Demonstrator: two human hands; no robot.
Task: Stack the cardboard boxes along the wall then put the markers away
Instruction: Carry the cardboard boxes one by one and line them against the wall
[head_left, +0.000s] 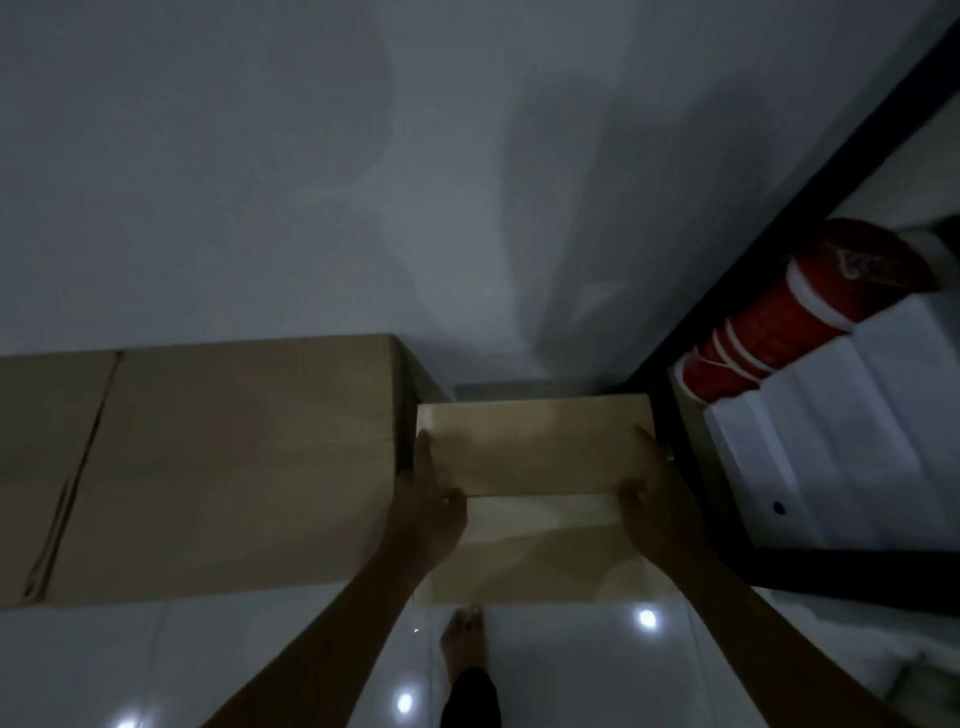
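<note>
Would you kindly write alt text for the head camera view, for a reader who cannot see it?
In dim light, a person's left hand and right hand grip the sides of a small cardboard box, held near the white wall between a larger cardboard box and a black-framed shelf. A bare foot stands on the glossy floor.

Head camera, single wide-angle view, facing forward and steeply down.

Worn at head height, it looks down over both forearms to a small cardboard box (535, 499), close in at arm's reach. The frame takes in the wall (311, 156) above, the glossy tiled floor (571, 675) below, and a black shelf frame (675, 395) at right.
</note>
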